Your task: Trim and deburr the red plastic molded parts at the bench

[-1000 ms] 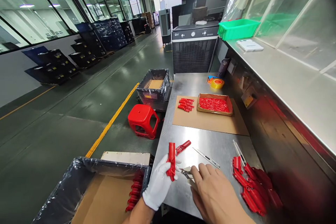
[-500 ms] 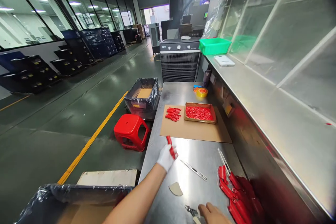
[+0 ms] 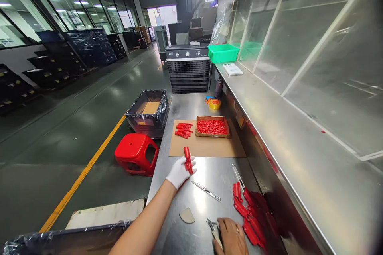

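My left hand [image 3: 177, 172], in a white glove, holds a red plastic part [image 3: 188, 160] with a tube-like end above the table. The part lies across the palm, the fingertips curled loosely beside it. My bare right hand [image 3: 231, 236] is at the near edge of the view, its thumb and fingers around the handles of a pair of nippers [image 3: 214, 229]. To its right lies a pile of similar red parts [image 3: 253, 215]. Several more red parts [image 3: 183, 130] lie in a row on a cardboard sheet [image 3: 206, 150].
A box of small red pieces [image 3: 212, 127] sits on the cardboard. A slim knife [image 3: 206, 191], a second blade-like tool [image 3: 238, 176] and a grey wedge-shaped piece [image 3: 187, 215] lie on the metal table. Yellow tape [image 3: 214, 104] is farther back; a red stool [image 3: 136, 153] stands left.
My left hand has turned, showing the red part more clearly in its palm. My right hand has come farther into view and closed around the nippers. The camera view has shifted right.
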`<act>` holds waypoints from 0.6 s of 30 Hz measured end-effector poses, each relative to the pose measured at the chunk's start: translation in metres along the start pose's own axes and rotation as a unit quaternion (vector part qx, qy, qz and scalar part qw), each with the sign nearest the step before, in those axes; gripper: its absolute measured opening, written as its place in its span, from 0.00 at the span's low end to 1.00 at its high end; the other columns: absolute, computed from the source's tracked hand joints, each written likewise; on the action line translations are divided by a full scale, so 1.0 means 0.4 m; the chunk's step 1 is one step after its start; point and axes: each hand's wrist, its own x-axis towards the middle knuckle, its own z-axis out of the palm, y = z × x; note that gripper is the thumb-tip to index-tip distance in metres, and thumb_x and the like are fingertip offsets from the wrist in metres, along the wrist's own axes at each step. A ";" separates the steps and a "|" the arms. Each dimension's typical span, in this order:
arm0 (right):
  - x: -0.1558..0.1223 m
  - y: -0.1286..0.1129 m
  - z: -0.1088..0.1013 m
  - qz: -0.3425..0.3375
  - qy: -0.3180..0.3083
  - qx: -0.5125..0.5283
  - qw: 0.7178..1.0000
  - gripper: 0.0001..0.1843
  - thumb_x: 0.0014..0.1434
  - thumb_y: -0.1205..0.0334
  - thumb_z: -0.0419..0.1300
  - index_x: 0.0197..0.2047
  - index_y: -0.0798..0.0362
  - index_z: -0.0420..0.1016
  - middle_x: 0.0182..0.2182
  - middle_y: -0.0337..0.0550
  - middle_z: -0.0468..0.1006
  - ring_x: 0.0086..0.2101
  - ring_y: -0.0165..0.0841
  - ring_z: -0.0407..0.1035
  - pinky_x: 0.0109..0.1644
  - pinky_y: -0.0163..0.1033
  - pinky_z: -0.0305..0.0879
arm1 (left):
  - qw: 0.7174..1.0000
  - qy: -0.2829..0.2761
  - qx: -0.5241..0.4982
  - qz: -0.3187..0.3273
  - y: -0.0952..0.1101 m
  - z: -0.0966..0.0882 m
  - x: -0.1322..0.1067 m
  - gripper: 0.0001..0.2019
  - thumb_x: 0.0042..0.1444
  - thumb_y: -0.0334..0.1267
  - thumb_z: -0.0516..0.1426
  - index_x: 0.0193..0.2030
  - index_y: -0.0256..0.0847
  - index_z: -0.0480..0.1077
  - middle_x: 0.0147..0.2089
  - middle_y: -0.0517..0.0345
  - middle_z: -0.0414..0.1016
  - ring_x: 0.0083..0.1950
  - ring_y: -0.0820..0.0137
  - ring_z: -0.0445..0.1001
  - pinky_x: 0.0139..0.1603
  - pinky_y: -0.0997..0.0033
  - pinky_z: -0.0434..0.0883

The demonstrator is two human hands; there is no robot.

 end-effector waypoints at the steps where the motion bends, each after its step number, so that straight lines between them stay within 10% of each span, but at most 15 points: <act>1: 0.005 -0.005 0.001 -0.010 0.020 -0.007 1.000 0.28 0.55 0.65 0.59 0.60 0.56 0.71 0.57 0.56 0.72 0.59 0.49 0.63 0.66 0.58 0.51 | 1.000 -0.005 -0.002 -0.015 0.000 -0.023 -0.034 0.11 0.66 0.32 0.47 0.47 0.34 0.69 0.42 0.51 0.74 0.36 0.69 0.74 0.35 0.68 0.71; 10: 0.183 -0.044 -0.092 -0.037 0.014 -0.030 0.999 0.19 0.69 0.61 0.49 0.57 0.59 0.70 0.51 0.55 0.73 0.49 0.42 0.69 0.53 0.43 0.63 | 0.999 -0.027 -0.004 -0.030 -0.024 -0.166 -0.292 0.25 0.70 0.48 0.41 0.53 0.33 0.71 0.49 0.43 0.73 0.39 0.65 0.73 0.37 0.62 0.74; 18: 0.321 -0.092 -0.092 -0.049 -0.007 -0.058 0.997 0.10 0.67 0.68 0.51 0.44 0.60 0.73 0.42 0.50 0.73 0.45 0.40 0.67 0.47 0.42 0.59 | 0.997 -0.047 0.037 0.038 -0.053 -0.190 -0.414 0.29 0.60 0.61 0.53 0.45 0.32 0.74 0.38 0.45 0.72 0.37 0.65 0.72 0.38 0.63 0.71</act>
